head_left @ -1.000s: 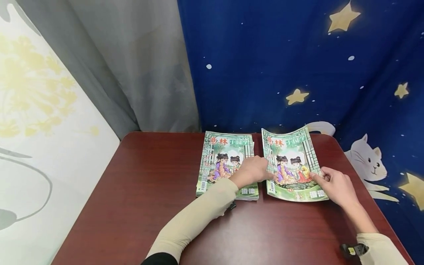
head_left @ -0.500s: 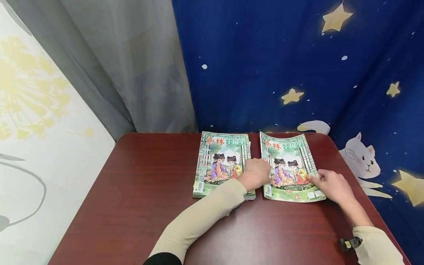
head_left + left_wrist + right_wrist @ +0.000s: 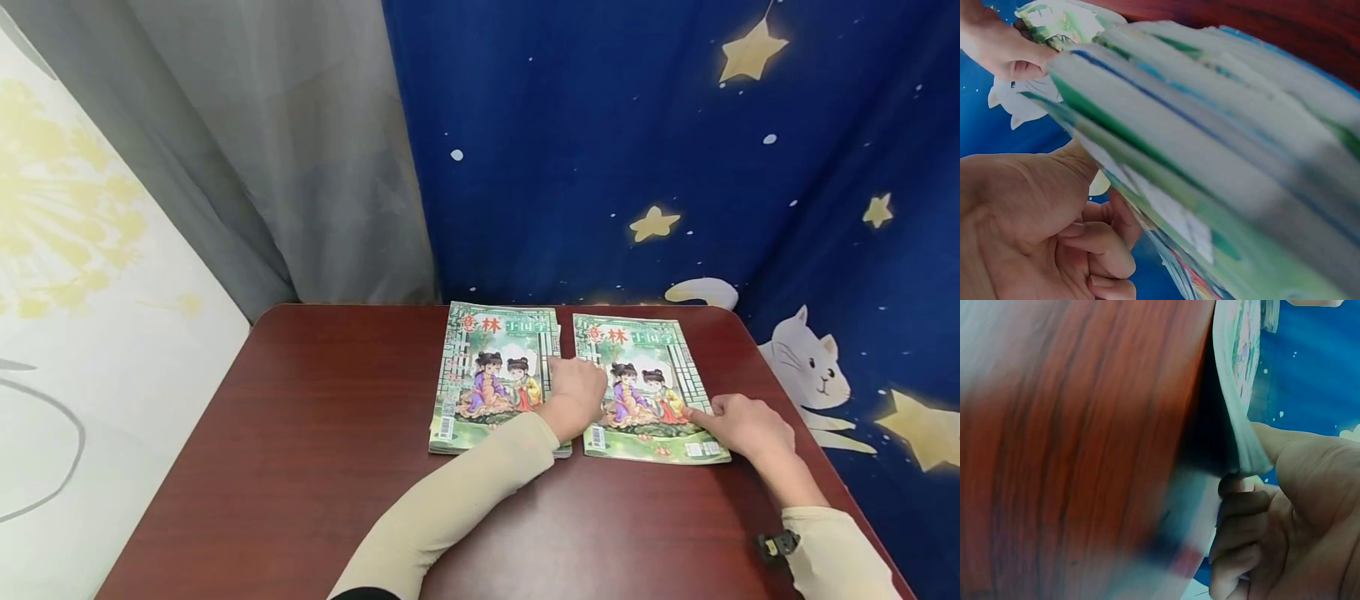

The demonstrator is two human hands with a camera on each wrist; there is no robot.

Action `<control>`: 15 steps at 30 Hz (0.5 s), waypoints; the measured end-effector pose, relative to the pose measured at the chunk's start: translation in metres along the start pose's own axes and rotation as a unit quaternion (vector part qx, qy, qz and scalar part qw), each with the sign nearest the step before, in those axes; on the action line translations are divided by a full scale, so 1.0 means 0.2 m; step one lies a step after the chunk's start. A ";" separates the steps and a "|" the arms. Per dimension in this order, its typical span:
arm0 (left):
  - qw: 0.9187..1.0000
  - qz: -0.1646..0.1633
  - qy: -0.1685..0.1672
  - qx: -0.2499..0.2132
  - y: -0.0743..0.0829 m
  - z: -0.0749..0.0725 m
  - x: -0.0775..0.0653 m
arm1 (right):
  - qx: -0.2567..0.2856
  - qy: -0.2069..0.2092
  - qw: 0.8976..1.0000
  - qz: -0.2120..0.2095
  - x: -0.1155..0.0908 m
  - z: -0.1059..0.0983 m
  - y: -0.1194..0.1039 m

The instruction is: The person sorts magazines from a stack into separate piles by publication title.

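Note:
A magazine [image 3: 645, 433] with two cartoon children on its green cover lies over the table's right side. My right hand [image 3: 750, 429] pinches its lower right edge, thumb on top and fingers curled underneath; in the right wrist view that magazine edge [image 3: 1244, 450] is raised off the tabletop. At its left edge is my left hand [image 3: 576, 390], curled round that side, its fingertips hidden in the head view. Just left lies a stack of magazines [image 3: 487, 392] with a matching cover. In the left wrist view the stack's page edges [image 3: 1210, 131] partly hide the left hand's thumb and index finger.
The dark red wooden table [image 3: 315, 467] stretches left and in front. A blue star-patterned curtain [image 3: 585, 150] and a grey curtain [image 3: 337, 167] hang behind its far edge. A white wall panel [image 3: 75, 292] stands at the left.
The right magazine has come down from a bowed position and lies flatter, its far edge lower. Both hands have stayed at its sides. The head view has shifted slightly.

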State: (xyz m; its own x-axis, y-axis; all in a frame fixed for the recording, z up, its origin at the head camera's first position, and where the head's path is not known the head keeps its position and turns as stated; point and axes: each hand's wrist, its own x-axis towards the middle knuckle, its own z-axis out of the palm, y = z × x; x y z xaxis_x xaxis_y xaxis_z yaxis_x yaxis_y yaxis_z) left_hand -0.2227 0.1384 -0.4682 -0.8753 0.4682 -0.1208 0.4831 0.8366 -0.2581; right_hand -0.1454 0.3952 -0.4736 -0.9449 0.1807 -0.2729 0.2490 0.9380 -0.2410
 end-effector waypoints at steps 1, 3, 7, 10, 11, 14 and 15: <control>1.000 0.000 0.003 0.005 0.00 0.01 0.00 | 0.000 -0.008 1.000 0.009 0.00 0.00 0.00; 1.000 -0.002 0.008 0.011 -0.01 0.02 -0.01 | -0.001 -0.017 1.000 0.021 0.00 0.00 -0.01; 0.999 0.007 0.028 0.018 -0.01 0.04 -0.02 | -0.005 -0.026 0.999 0.036 -0.01 -0.01 -0.02; 0.999 0.006 0.044 0.025 -0.01 0.05 -0.03 | -0.007 -0.021 0.999 0.037 -0.01 -0.01 -0.02; 0.998 0.003 0.051 0.026 -0.01 0.05 -0.03 | -0.007 -0.016 0.999 0.038 -0.01 -0.01 -0.02; 0.998 -0.008 0.069 0.010 -0.02 0.05 -0.06 | -0.002 0.015 0.999 0.034 -0.02 0.00 -0.04; 0.997 -0.011 0.073 0.001 -0.02 0.05 -0.07 | 0.001 0.029 0.999 0.029 -0.02 0.00 -0.05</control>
State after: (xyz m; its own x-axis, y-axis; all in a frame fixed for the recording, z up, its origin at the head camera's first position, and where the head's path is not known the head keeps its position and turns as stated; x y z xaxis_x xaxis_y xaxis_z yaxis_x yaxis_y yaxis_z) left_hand -0.2131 0.1259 -0.4752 -0.8734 0.4863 0.0255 0.4638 0.8466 -0.2609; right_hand -0.1437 0.3839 -0.4705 -0.9393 0.2519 -0.2330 0.3046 0.9248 -0.2281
